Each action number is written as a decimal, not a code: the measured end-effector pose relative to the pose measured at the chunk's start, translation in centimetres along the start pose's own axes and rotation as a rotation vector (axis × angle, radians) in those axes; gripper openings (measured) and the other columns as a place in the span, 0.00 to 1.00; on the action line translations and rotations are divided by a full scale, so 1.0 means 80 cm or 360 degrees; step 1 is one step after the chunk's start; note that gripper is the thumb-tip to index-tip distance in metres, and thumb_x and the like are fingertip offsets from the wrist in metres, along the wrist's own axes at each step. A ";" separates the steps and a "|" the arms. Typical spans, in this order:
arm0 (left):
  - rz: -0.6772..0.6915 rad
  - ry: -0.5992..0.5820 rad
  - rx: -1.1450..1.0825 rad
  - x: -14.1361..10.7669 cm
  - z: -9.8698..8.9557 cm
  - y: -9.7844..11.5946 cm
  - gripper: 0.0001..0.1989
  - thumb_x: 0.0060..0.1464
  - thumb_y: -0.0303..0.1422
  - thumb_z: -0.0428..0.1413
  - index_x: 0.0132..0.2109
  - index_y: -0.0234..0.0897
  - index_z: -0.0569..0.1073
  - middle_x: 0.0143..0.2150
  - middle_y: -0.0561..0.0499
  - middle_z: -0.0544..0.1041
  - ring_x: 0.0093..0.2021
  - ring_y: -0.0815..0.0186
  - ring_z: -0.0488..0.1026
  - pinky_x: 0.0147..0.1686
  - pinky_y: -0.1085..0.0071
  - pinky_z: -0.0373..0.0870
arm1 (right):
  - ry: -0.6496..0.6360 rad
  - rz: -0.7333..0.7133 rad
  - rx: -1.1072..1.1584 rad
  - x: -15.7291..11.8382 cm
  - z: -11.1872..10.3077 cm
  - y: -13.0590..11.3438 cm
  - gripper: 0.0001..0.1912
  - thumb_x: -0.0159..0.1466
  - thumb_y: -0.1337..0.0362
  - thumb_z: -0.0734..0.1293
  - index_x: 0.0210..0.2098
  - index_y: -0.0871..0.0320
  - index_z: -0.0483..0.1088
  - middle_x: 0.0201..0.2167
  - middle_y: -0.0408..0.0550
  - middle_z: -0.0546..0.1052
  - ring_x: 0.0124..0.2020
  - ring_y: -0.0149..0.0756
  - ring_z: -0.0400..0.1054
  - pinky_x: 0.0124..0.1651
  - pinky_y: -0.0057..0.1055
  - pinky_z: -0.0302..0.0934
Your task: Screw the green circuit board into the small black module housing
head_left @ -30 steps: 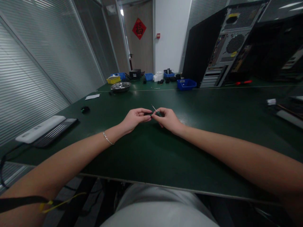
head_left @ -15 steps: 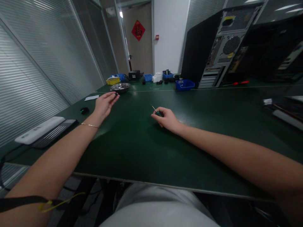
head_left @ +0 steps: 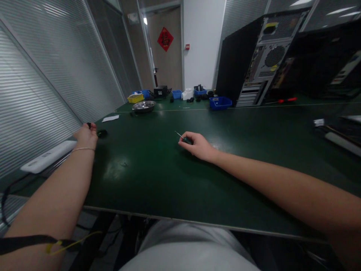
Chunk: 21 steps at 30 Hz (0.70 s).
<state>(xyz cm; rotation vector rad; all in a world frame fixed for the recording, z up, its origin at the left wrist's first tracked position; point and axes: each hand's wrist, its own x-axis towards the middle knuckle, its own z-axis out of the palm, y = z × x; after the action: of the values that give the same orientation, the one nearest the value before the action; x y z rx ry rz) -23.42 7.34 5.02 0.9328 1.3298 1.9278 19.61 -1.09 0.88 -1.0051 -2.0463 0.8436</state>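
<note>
Right hand (head_left: 197, 145): over the middle of the table, thumb and fingers closed around a small screwdriver; resting on the tabletop or just above it, cannot tell.
Screwdriver (head_left: 187, 140): dark green handle in the right hand's grip; thin metal shaft pointing away and to the left, past the fingertips.
Left hand (head_left: 85, 136): stretched out to the far left, well apart from the right hand; fingertips pinched on a small dark piece.
Small dark piece (head_left: 89, 125): between the left hand's fingertips, mostly hidden; exact kind cannot be told.
Bracelet (head_left: 83, 149): thin, pale, one, around the left wrist.
Black object (head_left: 102, 133): small, on the table just beside the left hand, to its right; details blurred.
White slab (head_left: 46, 157): long, at the table's left side, partly behind the left forearm.
Paper (head_left: 110, 118): white, one sheet, lying beyond the left hand.
Metal bowl (head_left: 143, 110): shiny, shallow, near the table's far side.
Yellow tray (head_left: 135, 99): behind the bowl, to its left.
Blue tray (head_left: 220, 105): beside the computer case.
Computer case (head_left: 235, 56): black, upright, rear panel showing.
Table (head_left: 152, 180): dark green, glossy top, under both hands.
</note>
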 end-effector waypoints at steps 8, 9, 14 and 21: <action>0.0050 0.0420 -0.0201 -0.009 0.027 -0.003 0.17 0.62 0.14 0.41 0.28 0.34 0.52 0.25 0.60 0.58 0.25 0.81 0.61 0.30 0.84 0.63 | -0.0010 -0.0042 -0.0014 -0.001 -0.001 -0.002 0.11 0.63 0.59 0.64 0.40 0.59 0.70 0.30 0.43 0.71 0.23 0.27 0.62 0.26 0.25 0.56; 0.0042 0.0328 -0.0216 -0.017 0.042 -0.007 0.14 0.62 0.15 0.43 0.29 0.33 0.55 0.26 0.60 0.61 0.26 0.81 0.64 0.32 0.83 0.65 | 0.0006 -0.0060 -0.0006 0.000 0.000 0.000 0.11 0.63 0.59 0.64 0.41 0.59 0.69 0.31 0.44 0.71 0.24 0.27 0.62 0.26 0.25 0.56; -0.0122 -0.0287 -0.0231 -0.099 0.132 -0.040 0.05 0.56 0.19 0.55 0.34 0.30 0.69 0.31 0.50 0.75 0.33 0.72 0.75 0.39 0.75 0.73 | 0.0207 -0.0130 0.0073 0.001 0.000 0.009 0.16 0.63 0.59 0.64 0.48 0.56 0.63 0.40 0.47 0.69 0.28 0.28 0.63 0.25 0.24 0.58; -0.0441 -0.1534 0.0068 -0.221 0.173 -0.048 0.13 0.51 0.21 0.61 0.45 0.30 0.73 0.39 0.44 0.79 0.39 0.66 0.78 0.45 0.70 0.74 | 0.0116 -0.0139 0.0164 0.003 -0.001 0.015 0.14 0.64 0.59 0.63 0.48 0.54 0.64 0.40 0.46 0.68 0.24 0.25 0.64 0.20 0.22 0.59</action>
<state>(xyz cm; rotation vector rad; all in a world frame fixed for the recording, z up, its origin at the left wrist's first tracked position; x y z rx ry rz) -1.72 1.60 1.13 1.3618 0.8406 0.9890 19.99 -0.31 0.06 -0.8717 -1.9501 0.8455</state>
